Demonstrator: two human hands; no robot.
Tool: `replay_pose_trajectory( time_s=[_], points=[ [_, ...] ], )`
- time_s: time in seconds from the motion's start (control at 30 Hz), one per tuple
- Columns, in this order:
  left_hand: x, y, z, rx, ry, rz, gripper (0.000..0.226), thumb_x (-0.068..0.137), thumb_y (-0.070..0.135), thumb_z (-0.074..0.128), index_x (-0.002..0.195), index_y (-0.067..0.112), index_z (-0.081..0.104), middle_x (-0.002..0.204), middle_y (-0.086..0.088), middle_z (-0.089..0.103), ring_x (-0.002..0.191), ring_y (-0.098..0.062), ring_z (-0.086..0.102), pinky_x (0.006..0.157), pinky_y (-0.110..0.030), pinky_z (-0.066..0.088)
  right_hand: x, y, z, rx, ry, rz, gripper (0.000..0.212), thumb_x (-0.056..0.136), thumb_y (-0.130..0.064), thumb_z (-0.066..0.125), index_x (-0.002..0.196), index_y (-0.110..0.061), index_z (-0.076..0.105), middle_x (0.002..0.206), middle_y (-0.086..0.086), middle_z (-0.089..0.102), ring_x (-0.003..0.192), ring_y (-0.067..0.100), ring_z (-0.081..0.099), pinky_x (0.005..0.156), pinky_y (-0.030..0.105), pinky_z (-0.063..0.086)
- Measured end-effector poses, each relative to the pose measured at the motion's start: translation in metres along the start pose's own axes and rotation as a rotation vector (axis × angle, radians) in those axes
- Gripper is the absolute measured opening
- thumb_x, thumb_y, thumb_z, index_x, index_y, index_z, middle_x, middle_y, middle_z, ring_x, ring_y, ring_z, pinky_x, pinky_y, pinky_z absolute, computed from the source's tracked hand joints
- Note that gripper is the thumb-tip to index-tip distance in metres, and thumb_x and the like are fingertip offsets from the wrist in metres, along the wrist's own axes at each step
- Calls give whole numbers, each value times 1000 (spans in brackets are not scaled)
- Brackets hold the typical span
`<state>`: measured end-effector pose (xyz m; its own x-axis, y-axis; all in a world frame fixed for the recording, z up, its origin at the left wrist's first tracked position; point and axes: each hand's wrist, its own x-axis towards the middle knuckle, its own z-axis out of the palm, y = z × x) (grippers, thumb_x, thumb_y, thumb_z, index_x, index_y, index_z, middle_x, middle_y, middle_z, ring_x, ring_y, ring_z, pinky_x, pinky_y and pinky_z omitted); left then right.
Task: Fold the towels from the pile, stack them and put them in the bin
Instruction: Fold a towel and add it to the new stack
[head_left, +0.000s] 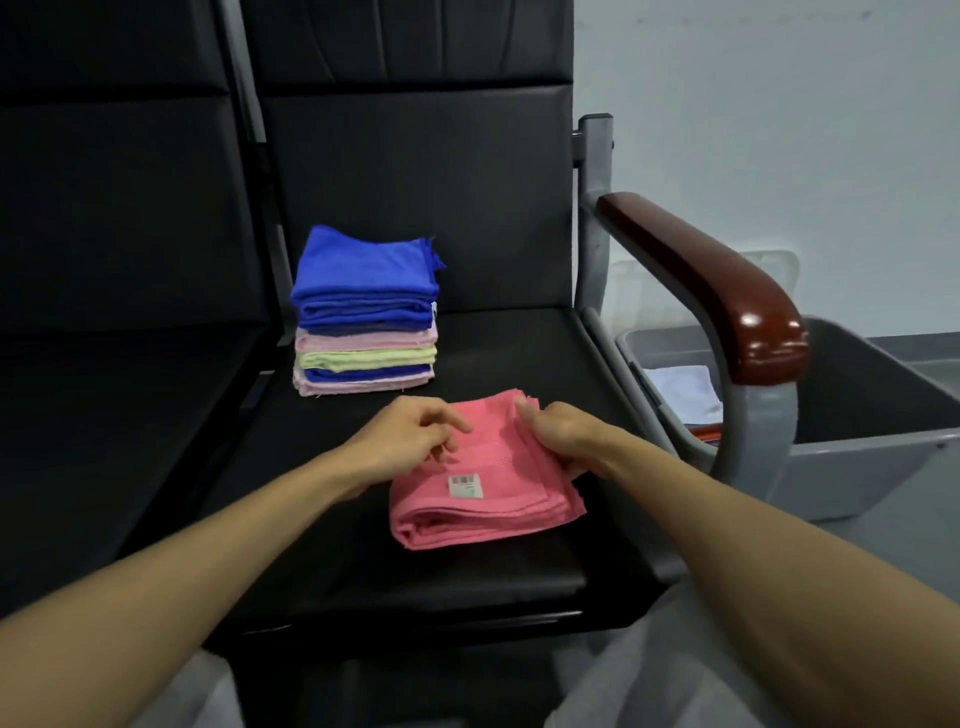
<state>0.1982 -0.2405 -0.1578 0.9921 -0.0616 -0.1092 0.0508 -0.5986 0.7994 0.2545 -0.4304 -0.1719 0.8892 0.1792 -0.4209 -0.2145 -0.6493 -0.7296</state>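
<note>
We have the folded pink towel (485, 475) on the black seat (514, 353) near the stack (366, 317), our right hand (563, 434) pinching its right edge, our left hand (410, 436) resting with loose fingers, perhaps touching, and this soft, light cloth is best lifted under both sides.

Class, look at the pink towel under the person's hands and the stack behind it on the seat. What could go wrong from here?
1. The right hand pinches only one edge of the folded pink towel; lifted that way, its layers may fall open.
2. The stack is tall with uneven edges; another towel on top might tip it.
3. The armrest stands between seat and bin; carried towels could snag.
</note>
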Motion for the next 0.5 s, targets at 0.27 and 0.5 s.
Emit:
replay_pose_trajectory(
  time_s=[0.27, 0.5],
  points=[
    [-14, -31, -31, 65, 42, 45, 33, 91, 4, 52, 83, 30, 70, 76, 3, 71, 72, -9, 67, 76, -27, 52, 9, -12, 44, -663, 278, 14, 83, 91, -69, 33, 138, -1, 32, 136, 16, 52, 123, 33, 52, 96, 42, 40],
    [-22, -36, -51, -62, 153, -56, 27, 91, 4, 47, 95, 20, 68, 84, -4, 72, 77, -14, 70, 77, -26, 53, 2, -36, 54, -803, 418, -222, 42, 101, -22, 36, 138, -2, 28, 122, 15, 60, 109, 38, 60, 79, 42, 41]
  ],
)
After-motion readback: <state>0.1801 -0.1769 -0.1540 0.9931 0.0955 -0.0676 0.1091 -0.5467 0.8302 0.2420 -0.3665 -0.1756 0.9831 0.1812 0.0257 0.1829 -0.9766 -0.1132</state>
